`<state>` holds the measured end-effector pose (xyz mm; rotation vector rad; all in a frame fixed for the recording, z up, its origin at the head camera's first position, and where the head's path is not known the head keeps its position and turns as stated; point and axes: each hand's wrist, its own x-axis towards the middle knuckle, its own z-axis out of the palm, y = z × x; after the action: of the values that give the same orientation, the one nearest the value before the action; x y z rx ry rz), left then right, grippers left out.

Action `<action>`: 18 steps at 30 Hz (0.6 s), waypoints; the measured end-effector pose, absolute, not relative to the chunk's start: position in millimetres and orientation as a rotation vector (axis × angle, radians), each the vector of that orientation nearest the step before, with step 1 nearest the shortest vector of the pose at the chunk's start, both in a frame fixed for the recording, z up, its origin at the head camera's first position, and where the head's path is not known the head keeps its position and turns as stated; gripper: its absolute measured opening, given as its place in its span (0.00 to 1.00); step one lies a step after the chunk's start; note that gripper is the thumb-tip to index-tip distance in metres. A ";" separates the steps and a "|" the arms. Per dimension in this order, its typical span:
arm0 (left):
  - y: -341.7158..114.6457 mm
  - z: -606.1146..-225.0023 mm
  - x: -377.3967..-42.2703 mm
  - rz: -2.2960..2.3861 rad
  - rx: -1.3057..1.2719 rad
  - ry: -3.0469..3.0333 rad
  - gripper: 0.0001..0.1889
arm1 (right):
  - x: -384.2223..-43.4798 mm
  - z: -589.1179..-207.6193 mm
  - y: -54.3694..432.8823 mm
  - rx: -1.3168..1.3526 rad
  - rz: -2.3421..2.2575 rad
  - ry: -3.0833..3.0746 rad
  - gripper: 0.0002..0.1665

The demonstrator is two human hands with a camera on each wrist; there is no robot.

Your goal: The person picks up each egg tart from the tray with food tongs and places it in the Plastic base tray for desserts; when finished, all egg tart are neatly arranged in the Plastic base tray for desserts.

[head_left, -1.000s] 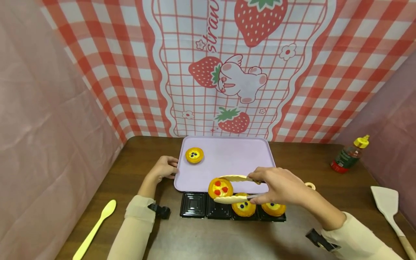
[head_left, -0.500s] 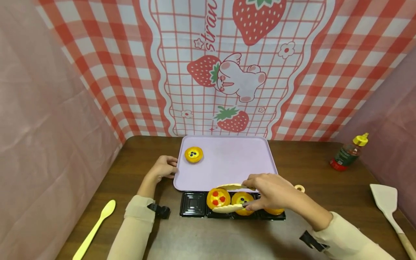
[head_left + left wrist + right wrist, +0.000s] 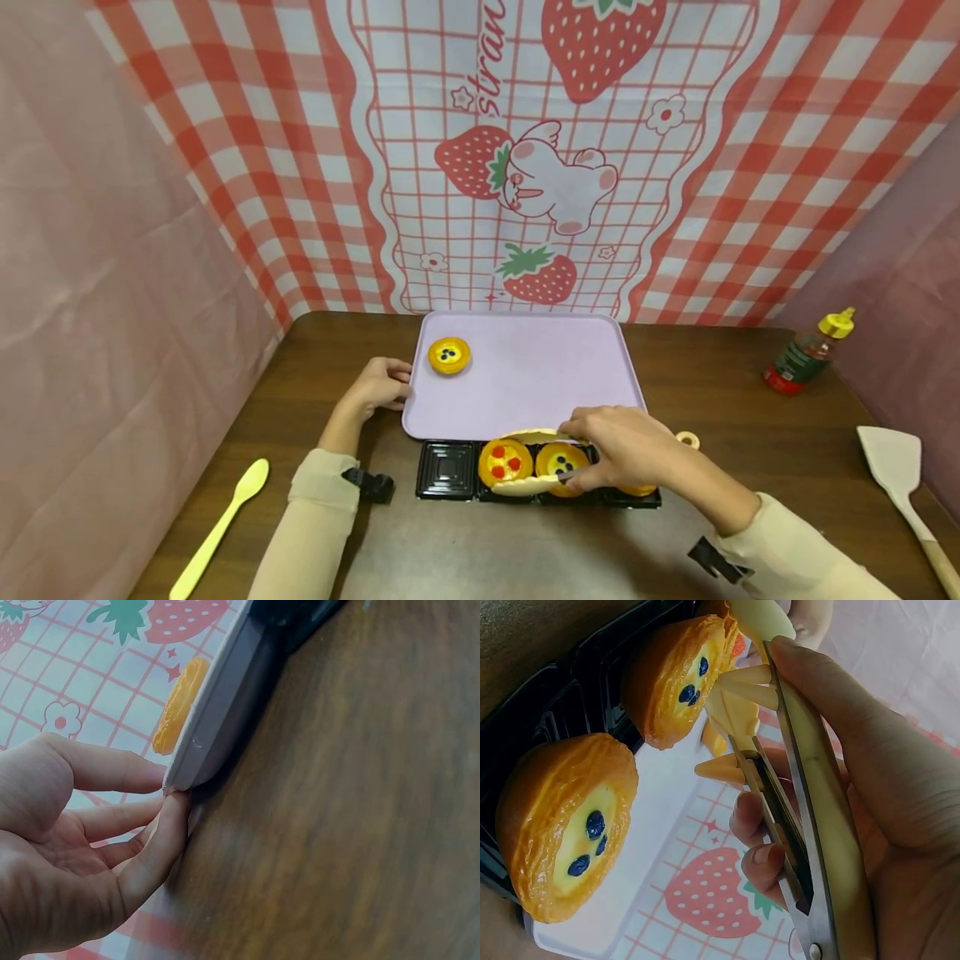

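My left hand [image 3: 381,385] pinches the left rim of the lilac tray [image 3: 540,358] between thumb and fingers; the left wrist view shows this grip closely. On the tray's left side sits an egg tart with blueberries [image 3: 448,356]. My right hand [image 3: 626,446] grips cream-tipped tongs [image 3: 821,817] with metal arms. Their tips lie at the back and front of a tart with red fruit pieces [image 3: 504,464], which sits in the second compartment of a black plastic container [image 3: 446,469]. Two blueberry tarts [image 3: 660,682] occupy the compartments to its right, the rightmost partly hidden by my hand.
The container stands directly in front of the tray, its leftmost compartment bare. A yellow spoon [image 3: 221,525] lies at the left. To the right are a sauce bottle [image 3: 808,354] and a white spatula [image 3: 892,467]. A checked strawberry cloth [image 3: 525,167] hangs behind the table.
The right hand has lowered the red-topped tart with the tongs into the second compartment, and the tong tips have come down around it. My left hand stays at the tray rim.
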<state>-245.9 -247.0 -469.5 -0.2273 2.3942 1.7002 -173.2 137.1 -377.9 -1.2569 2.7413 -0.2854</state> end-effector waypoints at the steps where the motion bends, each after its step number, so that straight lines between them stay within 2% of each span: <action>1: -246.8 -469.5 -245.9 1.702 -0.228 2.394 0.24 | -173.2 -378.3 137.2 -1.256 -0.285 2.742 0.34; 18: -247.2 -471.3 -248.1 1.698 -0.251 2.389 0.25 | -170.0 -373.1 139.6 -1.204 -0.268 2.780 0.43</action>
<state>-248.1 -247.2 -471.3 -0.2509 2.3893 1.6984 -170.0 139.6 -373.1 -1.2037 2.7805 -0.2676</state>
